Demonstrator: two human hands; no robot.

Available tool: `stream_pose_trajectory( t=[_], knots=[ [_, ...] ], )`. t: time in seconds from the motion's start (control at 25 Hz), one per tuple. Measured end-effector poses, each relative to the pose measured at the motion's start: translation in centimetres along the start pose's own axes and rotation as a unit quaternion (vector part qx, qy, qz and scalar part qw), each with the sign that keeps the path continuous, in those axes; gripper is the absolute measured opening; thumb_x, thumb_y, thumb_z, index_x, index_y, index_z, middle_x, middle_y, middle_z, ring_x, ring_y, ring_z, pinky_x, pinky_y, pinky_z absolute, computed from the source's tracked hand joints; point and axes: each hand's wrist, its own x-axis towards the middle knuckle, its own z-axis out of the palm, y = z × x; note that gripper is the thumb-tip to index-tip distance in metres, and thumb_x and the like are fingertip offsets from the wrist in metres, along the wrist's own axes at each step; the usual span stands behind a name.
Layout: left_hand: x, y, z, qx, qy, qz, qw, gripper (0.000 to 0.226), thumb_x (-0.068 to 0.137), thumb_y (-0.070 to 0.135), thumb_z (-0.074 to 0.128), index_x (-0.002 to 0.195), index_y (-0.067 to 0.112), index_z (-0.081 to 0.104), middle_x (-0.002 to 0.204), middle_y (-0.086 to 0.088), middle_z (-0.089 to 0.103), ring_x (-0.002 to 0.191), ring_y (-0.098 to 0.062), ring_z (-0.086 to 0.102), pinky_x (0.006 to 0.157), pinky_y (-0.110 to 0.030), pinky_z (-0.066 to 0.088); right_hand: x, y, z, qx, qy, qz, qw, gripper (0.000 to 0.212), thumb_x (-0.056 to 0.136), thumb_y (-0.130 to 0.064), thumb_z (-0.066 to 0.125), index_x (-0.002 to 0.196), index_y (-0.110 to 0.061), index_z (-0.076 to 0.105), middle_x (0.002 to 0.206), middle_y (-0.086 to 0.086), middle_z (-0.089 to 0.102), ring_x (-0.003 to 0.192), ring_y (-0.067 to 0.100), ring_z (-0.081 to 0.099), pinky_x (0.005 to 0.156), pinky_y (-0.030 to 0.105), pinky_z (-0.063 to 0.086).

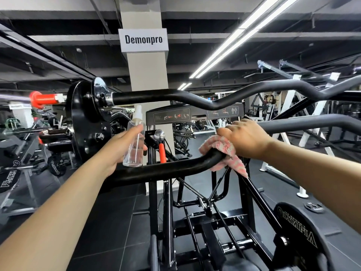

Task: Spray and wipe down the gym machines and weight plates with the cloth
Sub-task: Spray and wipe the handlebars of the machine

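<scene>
1. Dark rubber floor tiles [109, 202] and rows of gym machines fill the room, with a grey pillar [146, 75] bearing a "Demonpro" sign straight ahead.
2. Nearest is a black curved handlebar [166, 169] of the machine being cleaned; two more bent bars run above and behind it.
3. One pink cloth [224, 153] is draped over the bar's bend, and the right hand [244, 137] curls down over it, pressing it onto the metal.
4. One clear spray bottle [134, 141] stands upright in the left hand [121, 149], fingers wrapped round its body, just above the same bar.
5. Two weight plates are plain to see: one mounted on the left [84, 118], one marked "Olympia" at lower right [300, 237].
6. Risks, as I judge them: the loose cloth tail hanging below the bar could snag on the linkage beneath, and the smooth bottle, held by its body, could slip and drop into the frame.
7. Wiping appears to be under way on this bar; the plates look untouched so far.
</scene>
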Motion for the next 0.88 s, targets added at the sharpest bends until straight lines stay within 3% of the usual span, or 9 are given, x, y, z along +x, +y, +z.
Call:
stream_pose_trajectory(
  t=[0.08,0.12,0.28,0.4,0.48,0.56,0.68,0.88],
  knots=[
    [-0.1,0.1,0.0,0.002,0.003,0.000,1.000,0.033,0.087,0.054,0.053,0.086,0.022,0.062,0.063,0.003,0.070,0.061,-0.014,0.064,0.072,-0.032,0.050,-0.4,-0.2,0.3,0.006,0.057,0.020,0.998,0.032,0.058,-0.020,0.080,0.082,-0.017,0.059,0.063,0.000,0.062,0.060,0.025,0.063,0.059,0.030,0.046],
    [-0.1,0.0,0.0,0.003,0.003,0.000,1.000,0.033,0.087,0.054,0.052,0.086,0.022,0.062,0.063,0.003,0.070,0.061,-0.013,0.064,0.072,-0.032,0.050,-0.5,-0.1,0.4,0.008,0.045,0.017,0.999,0.037,0.054,-0.023,0.081,0.084,-0.018,0.059,0.065,-0.002,0.063,0.063,0.025,0.063,0.061,0.031,0.046],
    [-0.2,0.1,0.1,-0.009,-0.001,-0.002,1.000,0.034,0.086,0.054,0.055,0.087,0.020,0.062,0.062,0.002,0.069,0.052,-0.010,0.063,0.064,-0.031,0.050,0.5,-1.0,-1.6,0.044,-0.086,-0.023,0.995,0.046,0.072,-0.041,0.064,0.113,-0.027,0.048,0.103,-0.006,0.065,0.101,0.022,0.061,0.085,0.034,0.041],
    [-0.2,0.2,0.2,-0.012,0.003,-0.004,1.000,0.035,0.085,0.054,0.055,0.087,0.019,0.061,0.061,0.002,0.068,0.052,-0.010,0.063,0.063,-0.031,0.049,0.4,-1.9,-3.0,0.046,-0.124,-0.018,0.991,0.050,0.074,-0.052,0.055,0.117,-0.028,0.045,0.106,-0.006,0.065,0.105,0.020,0.060,0.091,0.032,0.038],
    [-0.2,0.1,0.2,-0.010,0.004,-0.002,1.000,0.034,0.086,0.053,0.054,0.088,0.020,0.061,0.061,0.003,0.069,0.053,-0.010,0.063,0.064,-0.031,0.049,0.3,-3.1,-3.0,0.096,-0.090,-0.004,0.991,0.059,0.071,-0.066,0.030,0.113,-0.030,0.049,0.099,-0.008,0.068,0.100,0.019,0.063,0.092,0.031,0.035],
    [-0.2,0.0,0.1,-0.003,0.011,0.005,1.000,0.033,0.087,0.053,0.052,0.088,0.021,0.060,0.062,0.004,0.069,0.056,-0.009,0.064,0.066,-0.030,0.050,1.1,-5.9,-2.4,0.123,-0.074,0.007,0.990,0.066,0.068,-0.064,0.012,0.106,-0.029,0.053,0.089,-0.006,0.069,0.087,0.020,0.066,0.087,0.033,0.039],
    [-0.3,-0.2,0.2,-0.005,0.028,0.022,0.999,0.030,0.088,0.052,0.051,0.088,0.023,0.060,0.063,0.006,0.070,0.059,-0.009,0.065,0.065,-0.029,0.049,1.5,-10.8,-1.3,0.113,0.066,0.105,0.986,0.051,0.077,-0.057,0.027,0.080,-0.024,0.065,0.057,-0.002,0.064,0.049,0.020,0.061,0.063,0.031,0.044],
    [0.2,-0.5,0.1,0.006,0.027,0.023,0.999,0.031,0.087,0.055,0.051,0.088,0.025,0.060,0.067,0.005,0.071,0.068,-0.012,0.066,0.076,-0.033,0.050,2.3,-15.0,-1.5,0.178,0.158,0.242,0.941,0.045,0.082,-0.053,0.035,0.075,-0.021,0.065,0.060,-0.002,0.062,0.050,0.022,0.060,0.062,0.032,0.045]
  ],
)
